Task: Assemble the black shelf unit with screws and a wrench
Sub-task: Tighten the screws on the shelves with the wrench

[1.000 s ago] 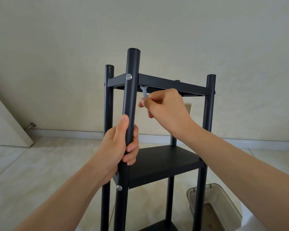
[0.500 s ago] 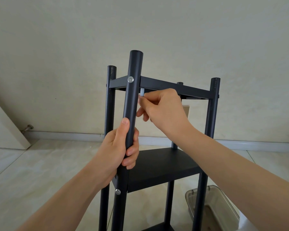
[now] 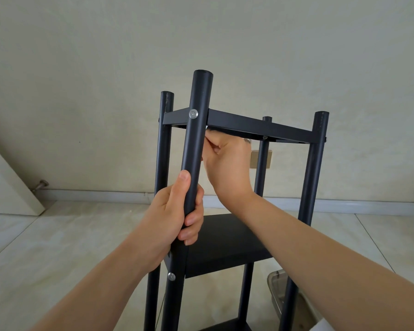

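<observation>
The setting was a room in a home. A plain off-white wall (image 3: 201, 32) met a glossy marble-pattern tiled floor (image 3: 58, 247) at a pale skirting board (image 3: 93, 194). A white door (image 3: 5, 182) stood open at the left, near a floor-mounted door stop (image 3: 40, 185). A gold-coloured wall socket plate (image 3: 261, 159) sat low on the wall.

A single head-worn wide-angle camera is looking forward and slightly down, sitting close to the tall black metal shelf unit (image 3: 261, 126), with both forearms reaching in from below and the cream wall (image 3: 201, 32) and pale tiled floor (image 3: 46, 247) lying behind.
</observation>
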